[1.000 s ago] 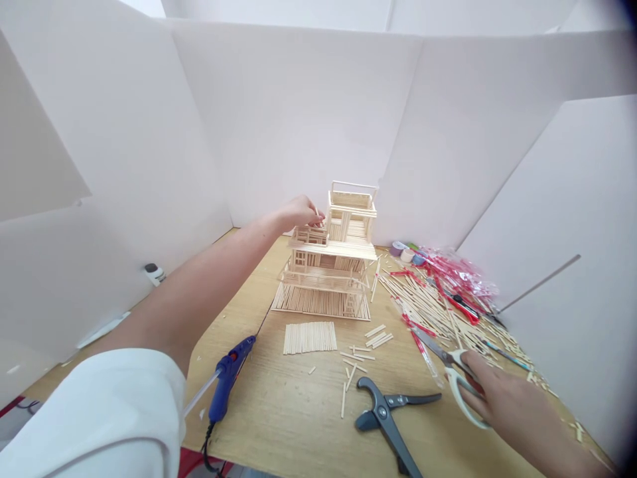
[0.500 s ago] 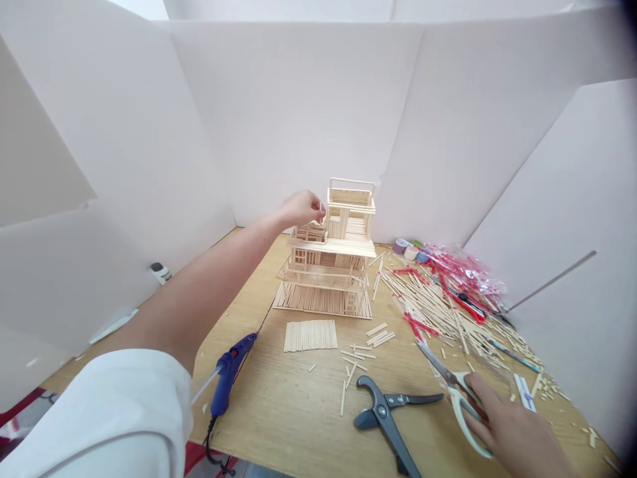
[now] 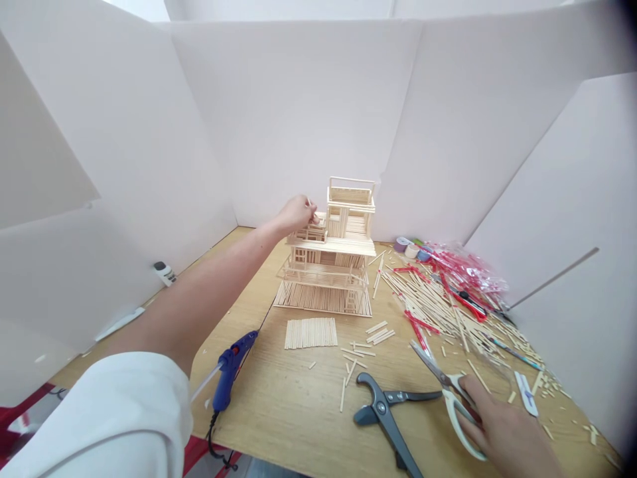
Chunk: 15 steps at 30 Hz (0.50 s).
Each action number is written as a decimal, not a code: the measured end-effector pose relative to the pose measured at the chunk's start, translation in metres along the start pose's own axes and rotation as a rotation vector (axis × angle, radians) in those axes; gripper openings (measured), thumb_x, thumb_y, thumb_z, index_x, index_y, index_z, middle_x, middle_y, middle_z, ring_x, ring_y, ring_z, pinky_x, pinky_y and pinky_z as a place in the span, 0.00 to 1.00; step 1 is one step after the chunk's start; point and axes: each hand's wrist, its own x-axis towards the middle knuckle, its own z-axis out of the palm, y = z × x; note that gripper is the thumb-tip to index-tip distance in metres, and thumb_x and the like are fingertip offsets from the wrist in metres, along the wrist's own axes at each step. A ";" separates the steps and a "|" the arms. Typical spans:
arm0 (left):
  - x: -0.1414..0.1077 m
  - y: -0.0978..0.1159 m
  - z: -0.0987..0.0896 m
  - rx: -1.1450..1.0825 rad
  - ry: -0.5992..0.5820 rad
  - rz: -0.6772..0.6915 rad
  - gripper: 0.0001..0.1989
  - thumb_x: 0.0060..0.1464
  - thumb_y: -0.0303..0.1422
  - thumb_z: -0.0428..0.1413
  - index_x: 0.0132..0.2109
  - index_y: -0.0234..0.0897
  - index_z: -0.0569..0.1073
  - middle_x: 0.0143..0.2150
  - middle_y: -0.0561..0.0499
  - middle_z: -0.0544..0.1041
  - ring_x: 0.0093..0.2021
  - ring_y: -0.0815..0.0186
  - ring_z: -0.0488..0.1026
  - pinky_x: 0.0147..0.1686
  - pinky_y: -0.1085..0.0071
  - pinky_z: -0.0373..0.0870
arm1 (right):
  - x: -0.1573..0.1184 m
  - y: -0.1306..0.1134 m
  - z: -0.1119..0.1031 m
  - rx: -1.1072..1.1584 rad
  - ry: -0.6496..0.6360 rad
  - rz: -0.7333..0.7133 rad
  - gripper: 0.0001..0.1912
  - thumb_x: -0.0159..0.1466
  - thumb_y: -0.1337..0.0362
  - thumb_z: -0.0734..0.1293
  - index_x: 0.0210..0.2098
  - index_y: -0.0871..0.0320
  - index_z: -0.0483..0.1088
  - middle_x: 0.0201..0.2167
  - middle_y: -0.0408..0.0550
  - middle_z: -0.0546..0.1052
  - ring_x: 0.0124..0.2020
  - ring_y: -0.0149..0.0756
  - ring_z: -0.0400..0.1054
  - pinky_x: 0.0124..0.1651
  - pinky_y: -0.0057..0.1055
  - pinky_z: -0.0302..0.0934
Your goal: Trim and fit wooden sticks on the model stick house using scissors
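Okay, nearest me: white sleeve (image 3: 99, 418) at bottom L, and R hand (image 3: 505, 425) low on the R, fingers closed round the white handles of the scissors (image 3: 450, 405), blades pointing up-left toward the sticks. Just L of those lie black-handled cutters (image 3: 381, 415), then short loose sticks (image 3: 363, 355), a flat mat of cut sticks (image 3: 311, 333) laid side by side, and a blue hot glue gun (image 3: 229, 372) w/ its black cord, all on the wood-grain table (image 3: 279, 431).

Further in, about mid-table, stands the stick house model (image 3: 331, 265): lower floor, railed deck, upper floor and a top room w/ rail frame are up. L hand (image 3: 297, 214) is at its upper L section, thumb and fingers together, pinching a thin stick (image 3: 308, 202) against the small railing there; can't tell if it's fixed yet. That L section looks lower and more open than the R room.

Past it on the R: big pile of loose sticks (image 3: 428, 305), red-marked clear bag (image 3: 462, 269), tape rolls (image 3: 411, 251). White foam board walls (image 3: 298, 113) close off the back.
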 end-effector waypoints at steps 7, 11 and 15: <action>-0.007 0.007 -0.022 -0.169 0.220 0.098 0.09 0.64 0.27 0.50 0.33 0.36 0.67 0.24 0.51 0.74 0.25 0.70 0.69 0.32 0.74 0.66 | 0.000 0.000 -0.002 0.008 -0.044 0.026 0.08 0.67 0.54 0.60 0.39 0.50 0.64 0.24 0.44 0.79 0.24 0.44 0.75 0.27 0.31 0.55; -0.066 0.021 -0.020 -0.074 0.159 0.255 0.11 0.65 0.35 0.51 0.35 0.37 0.72 0.25 0.52 0.74 0.25 0.71 0.68 0.31 0.74 0.64 | 0.007 -0.017 -0.017 0.133 -0.129 0.021 0.08 0.65 0.55 0.62 0.36 0.52 0.63 0.23 0.42 0.76 0.24 0.40 0.71 0.27 0.30 0.52; -0.156 0.036 0.008 0.008 -0.203 0.217 0.14 0.64 0.40 0.51 0.34 0.40 0.74 0.28 0.51 0.76 0.28 0.68 0.70 0.32 0.72 0.64 | 0.019 -0.042 -0.033 0.502 -0.291 -0.042 0.13 0.68 0.51 0.61 0.33 0.53 0.60 0.25 0.40 0.71 0.26 0.34 0.65 0.30 0.29 0.55</action>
